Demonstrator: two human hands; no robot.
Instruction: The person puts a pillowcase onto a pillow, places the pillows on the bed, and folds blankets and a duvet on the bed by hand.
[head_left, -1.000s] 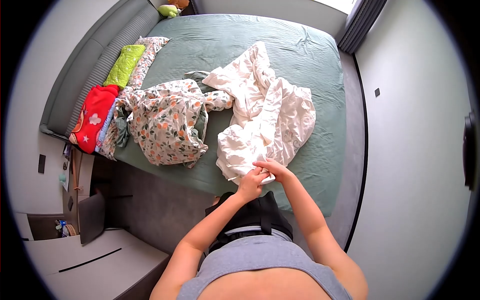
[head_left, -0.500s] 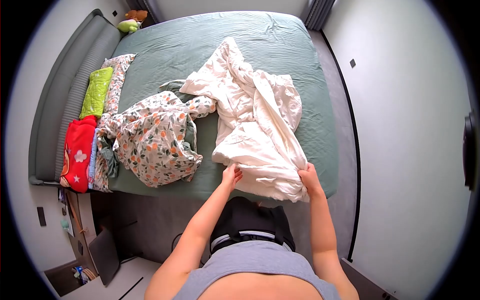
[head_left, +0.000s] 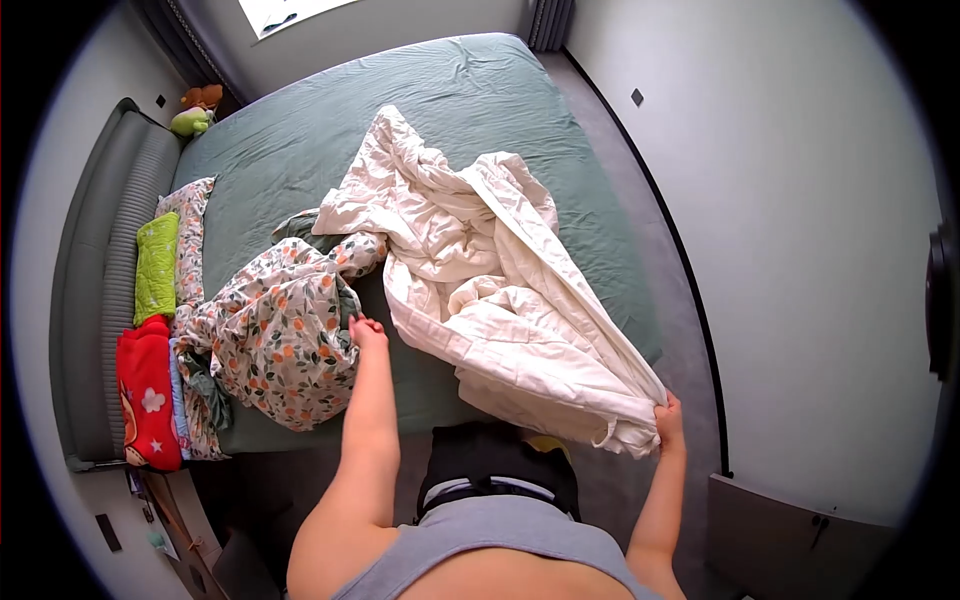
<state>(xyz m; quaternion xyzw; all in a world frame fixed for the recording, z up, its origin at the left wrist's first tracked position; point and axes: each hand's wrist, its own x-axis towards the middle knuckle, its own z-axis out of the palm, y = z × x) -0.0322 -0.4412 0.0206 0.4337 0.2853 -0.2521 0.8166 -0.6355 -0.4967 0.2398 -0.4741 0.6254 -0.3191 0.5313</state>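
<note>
A white duvet lies crumpled across the bed, its near right corner drawn out past the mattress edge. My right hand is closed on that corner, with the fabric stretched in long folds toward it. Left of the duvet is a bunched duvet cover with orange fruit and green leaves on white, and a green inner side showing. My left hand is at the right edge of this cover, its fingers curled in against the cloth. The fingertips are partly hidden.
Green sheet covers the bed. By the grey headboard lie a patterned pillow, a lime-green cushion and a folded red blanket. Stuffed toys sit in the far corner. A low cabinet stands at right.
My left hand has left the white duvet and moved left to the patterned cover. My right hand has pulled the duvet corner right and toward me, spreading its near part. The view has shifted.
</note>
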